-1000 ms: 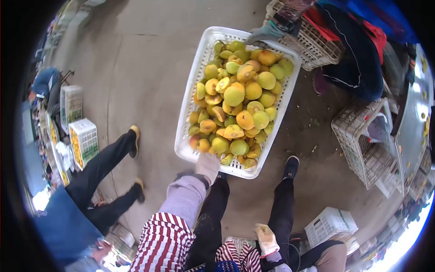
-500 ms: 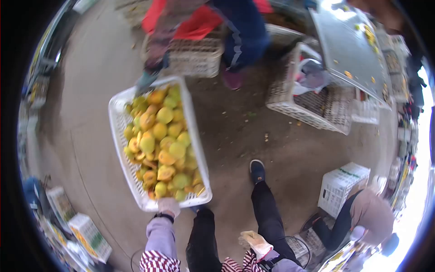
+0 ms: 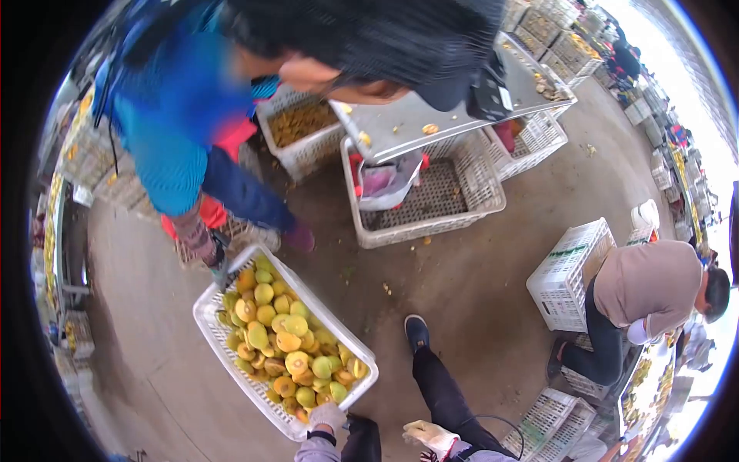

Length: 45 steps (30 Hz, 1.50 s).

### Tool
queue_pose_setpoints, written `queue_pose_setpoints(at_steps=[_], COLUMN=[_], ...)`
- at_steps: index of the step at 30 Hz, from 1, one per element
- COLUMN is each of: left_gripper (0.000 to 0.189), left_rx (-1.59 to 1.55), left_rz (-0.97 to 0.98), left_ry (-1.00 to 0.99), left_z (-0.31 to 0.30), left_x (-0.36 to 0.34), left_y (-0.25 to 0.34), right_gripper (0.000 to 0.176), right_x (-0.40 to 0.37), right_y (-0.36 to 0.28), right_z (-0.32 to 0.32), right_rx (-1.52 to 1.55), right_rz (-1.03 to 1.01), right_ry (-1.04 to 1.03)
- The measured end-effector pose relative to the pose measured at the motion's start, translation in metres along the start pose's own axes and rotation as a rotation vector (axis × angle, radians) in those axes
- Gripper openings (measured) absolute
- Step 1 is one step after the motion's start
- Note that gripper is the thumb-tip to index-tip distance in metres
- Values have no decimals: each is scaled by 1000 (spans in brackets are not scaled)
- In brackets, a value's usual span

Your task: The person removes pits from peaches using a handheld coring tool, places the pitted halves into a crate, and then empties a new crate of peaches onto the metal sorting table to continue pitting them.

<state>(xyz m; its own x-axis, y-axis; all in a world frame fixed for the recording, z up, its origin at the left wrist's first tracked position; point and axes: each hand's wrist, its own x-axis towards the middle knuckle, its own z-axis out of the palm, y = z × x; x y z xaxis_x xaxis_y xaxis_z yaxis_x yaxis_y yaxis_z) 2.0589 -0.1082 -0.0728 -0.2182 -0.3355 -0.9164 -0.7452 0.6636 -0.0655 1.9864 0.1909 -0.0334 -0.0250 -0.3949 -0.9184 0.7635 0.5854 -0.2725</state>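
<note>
A white plastic crate is full of yellow-green fruit, many of them cut in halves; they look like peaches. My left hand, in a pale glove, is closed on the crate's near end rim, its fingertips partly hidden. A co-worker's gloved hand is at the crate's far end. My right hand, also gloved, hangs to the right of the crate. Its fingers are loosely stretched out, and nothing shows in them.
A co-worker in blue leans in from the far left. Ahead, a white crate holding a bag stands beside a metal table. At right, a person sits near a white crate. My shoe is on the concrete floor.
The view has turned right, and the fruit crate is now more slanted and lower in view. The co-worker's head and upper body have come into sight. My left hand keeps its grip.
</note>
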Motion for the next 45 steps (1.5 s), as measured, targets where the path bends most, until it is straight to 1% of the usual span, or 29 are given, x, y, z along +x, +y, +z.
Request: queue_pose_setpoints(at_steps=[3, 7, 9, 10, 11, 12, 13, 14, 15, 16, 17, 18, 20, 21, 22, 24, 26, 27, 28, 30, 31, 32, 33, 34, 36, 37, 41, 44, 45], left_gripper=[47, 46, 49, 55, 32, 33, 33, 34, 34, 36, 39, 39, 42, 43, 44, 48, 42, 31, 31, 55, 48, 48, 43, 37, 42, 33, 22, 22, 25], left_rx=[7, -29, -39, -46, -233, -258, -242, -229, -225, -200, -178, -175, -138, -131, -194, -120, -158, -145, -141, -179, -248, -232, -359, -487, -539, -611, -731, -892, -928], left_rz=[25, 55, 107, 157, 181, 160, 151, 137, 124, 123, 123, 110, 183, 183, 218, 385, 269, 218, 195, 53, 17, -1, 148, 302, 300, 294, 371, 476, 503], left_ry=[-11, -56, -14, 46, 67, 111, 127, 145, 167, 167, 164, 184, 278, 269, 255, 282, 263, 201, 203, 39, 57, 33, 33, 26, 3, -43, -114, -127, -159], left_z=[-6, -32, -40, -37, -93, -106, -116, -127, -142, -158, -169, -182, -200, -214, -227, -226, -256, -285, -315, -380, -343, -355, -358, -372, -407, -425, -481, -498, -505], left_x=[-44, -112, -134, -139, -201, -224, -245, -265, -286, -312, -335, -350, -376, -386, -393, -409, -413, -430, -430, -423, -424, -418, -385, -355, -334, -330, -319, -286, -277], left_y=[11, 86, 121, 130, 164, 181, 195, 205, 214, 226, 233, 242, 252, 260, 267, 291, 336, 370, 394, 450, 465, 475, 478, 486, 518, 534, 589, 627, 645], right_gripper=[40, 41, 38, 38, 37, 36, 25, 17, 16, 16, 21, 21, 61, 66, 67, 64, 61, 63, 63, 65, 77, 76, 73, 70, 64, 59, 51, 40, 41], right_x=[-23, -41, -50, -36, -12, -1, -75, -58, -19, -50, -93, -109, -137, -152, -179, -191, -154, -166, -160, -141, -147, -138, -135, -131, -152, -162, -175, -202, -248], right_y=[-21, -54, -77, -69, -40, -29, -110, -101, -61, -96, -126, -151, -172, -195, -219, -238, -250, -273, -295, -360, -341, -358, -380, -405, -453, -474, -512, -528, -556], right_z=[0, -27, -51, -68, -91, -103, -91, -103, -125, -124, -117, -110, -100, -102, -112, -124, -149, -161, -175, -224, -236, -259, -276, -289, -323, -335, -378, -406, -407], right_rx=[20, 68, -270, -274, -313, -342, 239, 478, 236, -8, 386, 383, 443, 95, -9, 85, 393, 362, 367, -26, 97, -103, -20, 62, 67, 62, 277, -191, -73], right_rz=[-11, -44, -276, -291, -502, -714, -283, -81, -319, -546, -41, -52, -191, -535, -798, -400, -143, -334, -327, -277, -438, -400, -357, -314, -414, -518, -543, -949, -730], right_ry=[-64, -114, 47, 36, 57, 86, 160, 123, 81, 32, 54, 33, -189, -209, -272, -295, -530, -501, -523, -557, -474, -441, -406, -367, -244, -132, -123, 359, 341])
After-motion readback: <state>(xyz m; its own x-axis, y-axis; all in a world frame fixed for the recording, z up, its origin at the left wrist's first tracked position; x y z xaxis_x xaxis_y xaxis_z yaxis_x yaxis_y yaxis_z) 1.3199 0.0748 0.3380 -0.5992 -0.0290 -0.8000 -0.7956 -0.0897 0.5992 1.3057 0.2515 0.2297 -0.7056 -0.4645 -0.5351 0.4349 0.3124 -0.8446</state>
